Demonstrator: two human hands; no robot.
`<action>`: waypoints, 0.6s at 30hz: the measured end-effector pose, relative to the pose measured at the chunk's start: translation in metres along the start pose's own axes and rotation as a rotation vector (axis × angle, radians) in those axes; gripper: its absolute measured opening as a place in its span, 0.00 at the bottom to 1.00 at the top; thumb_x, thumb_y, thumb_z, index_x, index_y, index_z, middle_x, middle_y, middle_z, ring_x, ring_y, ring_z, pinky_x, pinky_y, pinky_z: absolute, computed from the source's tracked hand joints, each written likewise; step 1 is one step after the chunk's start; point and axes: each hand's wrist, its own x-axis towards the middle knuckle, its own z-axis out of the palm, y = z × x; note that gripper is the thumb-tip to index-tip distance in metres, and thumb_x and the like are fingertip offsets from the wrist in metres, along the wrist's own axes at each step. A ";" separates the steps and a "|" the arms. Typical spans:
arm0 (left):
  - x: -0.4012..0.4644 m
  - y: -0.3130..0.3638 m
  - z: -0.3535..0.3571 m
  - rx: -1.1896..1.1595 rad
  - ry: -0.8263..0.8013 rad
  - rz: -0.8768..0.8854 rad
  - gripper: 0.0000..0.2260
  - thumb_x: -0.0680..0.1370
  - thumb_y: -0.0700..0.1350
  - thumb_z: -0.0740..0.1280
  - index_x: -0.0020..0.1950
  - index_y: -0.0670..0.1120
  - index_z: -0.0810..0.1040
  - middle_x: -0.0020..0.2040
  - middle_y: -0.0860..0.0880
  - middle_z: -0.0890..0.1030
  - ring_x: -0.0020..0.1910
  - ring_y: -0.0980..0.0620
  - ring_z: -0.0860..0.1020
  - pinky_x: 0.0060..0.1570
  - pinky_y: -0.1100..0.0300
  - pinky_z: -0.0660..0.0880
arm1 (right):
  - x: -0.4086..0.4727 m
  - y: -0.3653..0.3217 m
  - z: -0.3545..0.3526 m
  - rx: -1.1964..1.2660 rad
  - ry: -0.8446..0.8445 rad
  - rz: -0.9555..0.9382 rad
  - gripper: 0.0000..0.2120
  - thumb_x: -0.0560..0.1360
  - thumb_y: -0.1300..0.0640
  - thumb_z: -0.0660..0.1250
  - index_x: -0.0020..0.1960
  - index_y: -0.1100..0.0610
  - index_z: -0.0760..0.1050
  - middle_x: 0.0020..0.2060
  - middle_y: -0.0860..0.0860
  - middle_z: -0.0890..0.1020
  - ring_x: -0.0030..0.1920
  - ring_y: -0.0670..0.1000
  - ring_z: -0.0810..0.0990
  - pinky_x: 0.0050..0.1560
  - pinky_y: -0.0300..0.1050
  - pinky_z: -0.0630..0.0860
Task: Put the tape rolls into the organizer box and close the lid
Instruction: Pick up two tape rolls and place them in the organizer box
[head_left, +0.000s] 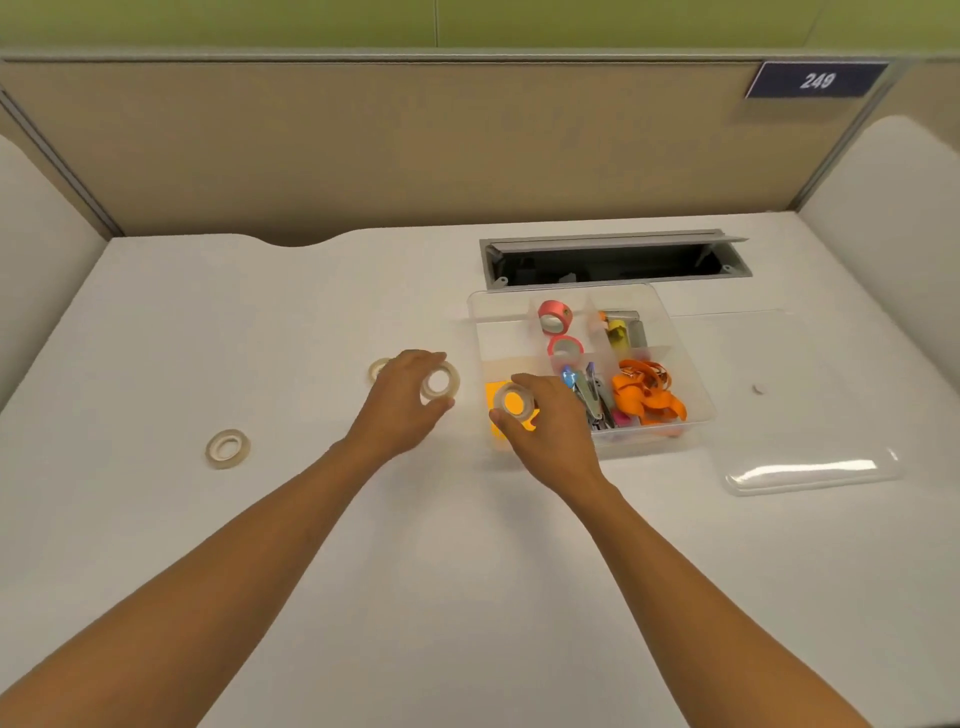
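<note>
Nearest: loose pale tape roll (227, 448) lying flat on the white desk (363, 597), well apart from the box, not yet collected. Next: left hand (402, 402) closed around a pale roll (440, 382) by its rim, carried just short of the box's left wall, presumably queued for the same compartment. Partly hidden behind that hand: another pale roll (378, 368) flat on the desk. Level with it: right hand (545, 421) pinching a clear roll (513, 402) between thumb and fingers, held over the front-left compartment above an orange pad (496, 397), probably for release there. Clear organizer box (691, 374), open, holding two pink rolls (555, 317) in a rear-middle compartment, clips (589, 395), orange bits (647, 395) and a stapler (623, 327) in others. Lid (810, 405) flat on the desk just right of the box, within reach for closing. Farthest: open cable hatch (613, 260), partition wall, plate reading 249 (816, 80).
</note>
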 end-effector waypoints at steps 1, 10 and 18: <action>0.012 0.008 0.002 0.028 -0.022 0.032 0.25 0.73 0.44 0.72 0.69 0.43 0.72 0.67 0.44 0.74 0.66 0.46 0.72 0.66 0.51 0.69 | 0.000 0.005 -0.005 0.007 0.006 0.010 0.21 0.73 0.51 0.72 0.63 0.56 0.74 0.60 0.53 0.78 0.62 0.54 0.73 0.61 0.47 0.69; 0.109 0.063 0.025 0.316 -0.237 0.117 0.27 0.72 0.41 0.73 0.70 0.45 0.71 0.69 0.44 0.73 0.66 0.44 0.71 0.62 0.56 0.68 | 0.003 0.040 -0.030 0.001 0.010 0.010 0.22 0.74 0.46 0.69 0.65 0.52 0.73 0.62 0.49 0.77 0.64 0.50 0.71 0.60 0.55 0.74; 0.154 0.061 0.061 0.526 -0.472 0.114 0.24 0.73 0.37 0.71 0.69 0.46 0.72 0.68 0.44 0.74 0.63 0.44 0.74 0.58 0.58 0.71 | 0.014 0.057 -0.044 0.034 0.018 0.030 0.21 0.73 0.43 0.69 0.63 0.49 0.74 0.61 0.47 0.78 0.61 0.48 0.73 0.58 0.49 0.75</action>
